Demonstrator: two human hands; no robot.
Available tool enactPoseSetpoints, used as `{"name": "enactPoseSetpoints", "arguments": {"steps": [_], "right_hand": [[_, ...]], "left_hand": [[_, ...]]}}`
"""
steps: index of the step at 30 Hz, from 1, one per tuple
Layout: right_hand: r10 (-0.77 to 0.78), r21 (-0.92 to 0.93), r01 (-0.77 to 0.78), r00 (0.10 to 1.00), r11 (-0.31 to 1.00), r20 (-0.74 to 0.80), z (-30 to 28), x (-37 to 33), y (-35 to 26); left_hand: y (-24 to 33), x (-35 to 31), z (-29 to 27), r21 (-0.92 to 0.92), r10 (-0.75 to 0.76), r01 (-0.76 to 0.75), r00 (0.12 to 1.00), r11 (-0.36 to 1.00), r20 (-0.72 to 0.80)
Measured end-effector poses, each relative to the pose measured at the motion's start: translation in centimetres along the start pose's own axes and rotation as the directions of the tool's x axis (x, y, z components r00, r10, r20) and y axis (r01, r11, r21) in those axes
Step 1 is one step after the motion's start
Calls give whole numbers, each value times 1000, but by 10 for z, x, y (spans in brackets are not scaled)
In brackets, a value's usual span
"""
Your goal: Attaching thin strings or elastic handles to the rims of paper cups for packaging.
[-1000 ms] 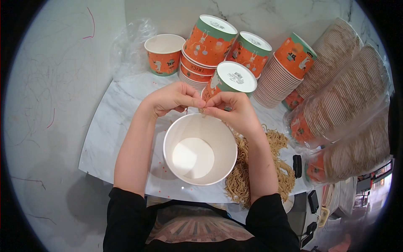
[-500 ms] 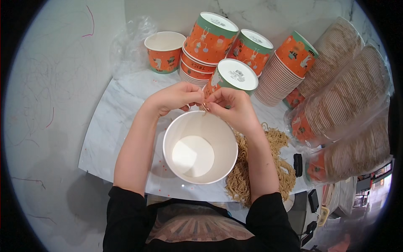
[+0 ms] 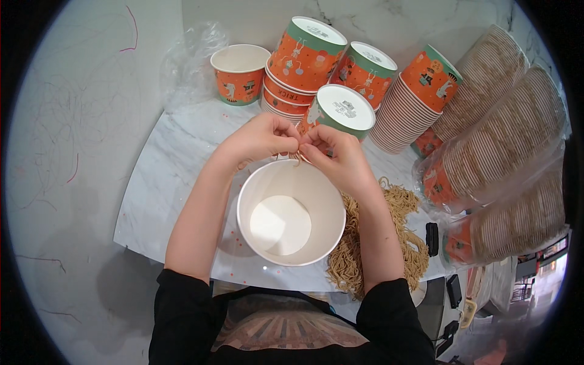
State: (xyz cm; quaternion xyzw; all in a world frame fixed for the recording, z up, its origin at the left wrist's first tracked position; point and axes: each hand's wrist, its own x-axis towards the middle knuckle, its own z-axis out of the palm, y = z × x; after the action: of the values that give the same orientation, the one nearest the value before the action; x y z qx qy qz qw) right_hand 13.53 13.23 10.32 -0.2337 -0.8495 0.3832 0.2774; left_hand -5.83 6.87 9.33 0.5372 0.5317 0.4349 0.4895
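A large white paper bucket (image 3: 325,201) stands upright in front of me, its open top facing up and nothing inside. At its far rim my left hand (image 3: 261,143) and my right hand (image 3: 342,159) meet, fingertips pinched together. Between them shows a short end of thin tan cord (image 3: 297,161), hanging just over the rim; most of it is hidden by the fingers. A heap of tan cords (image 3: 348,258) lies to the right of the bucket, partly beneath my right forearm.
Behind my hands stand orange and green printed paper buckets, one upright (image 3: 240,79), others upside down (image 3: 347,106) or stacked (image 3: 404,115). Plastic-wrapped bucket stacks (image 3: 493,140) lie along the right. A small black object (image 3: 432,238) sits beside the cords on the marble-patterned table (image 3: 164,182).
My left hand has shifted slightly right and its fingers have bent in closer to the right hand's. The cord end hangs a little differently over the rim. The bucket has barely moved.
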Motion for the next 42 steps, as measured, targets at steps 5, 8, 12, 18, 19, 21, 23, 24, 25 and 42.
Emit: {"name": "enactPoseSetpoints", "arguments": {"steps": [5,8,12,18,19,21,23,24,25,42], "right_hand": [[33,227,-15,996,974,-80,6,5,12],[128,294,-102,989,950,-69,4,7,18],[151,350,-122,987,929,-56,3,8,19],[47,114,-49,999,992,20,1,3,5],[21,42,-22,1000,999,14,2,1,3],[-5,-31,5,1000,1000,9,2,-2,-1],[-95,-93,94,995,991,-7,2,-3,-3],[-96,-93,95,995,991,-6,3,-3,-3],[-90,-87,87,996,992,-22,3,-3,-3],[62,201,-33,988,979,-141,10,7,24]], "left_hand": [[-2,3,6,-24,150,-154,980,988,-129],[-3,5,11,-40,139,-149,970,988,-201],[-3,6,13,-10,157,-164,958,986,-239],[-2,1,0,-7,41,-42,989,999,-139],[-1,0,-2,-3,28,-28,995,1000,-94],[0,-2,-5,1,15,-15,999,1000,-49],[2,-5,-9,6,-39,39,998,999,-51],[3,-5,-10,15,-49,50,997,999,-56],[3,-6,-10,3,-39,39,997,999,-62],[-6,8,9,-2,82,-86,964,996,-255]]}}
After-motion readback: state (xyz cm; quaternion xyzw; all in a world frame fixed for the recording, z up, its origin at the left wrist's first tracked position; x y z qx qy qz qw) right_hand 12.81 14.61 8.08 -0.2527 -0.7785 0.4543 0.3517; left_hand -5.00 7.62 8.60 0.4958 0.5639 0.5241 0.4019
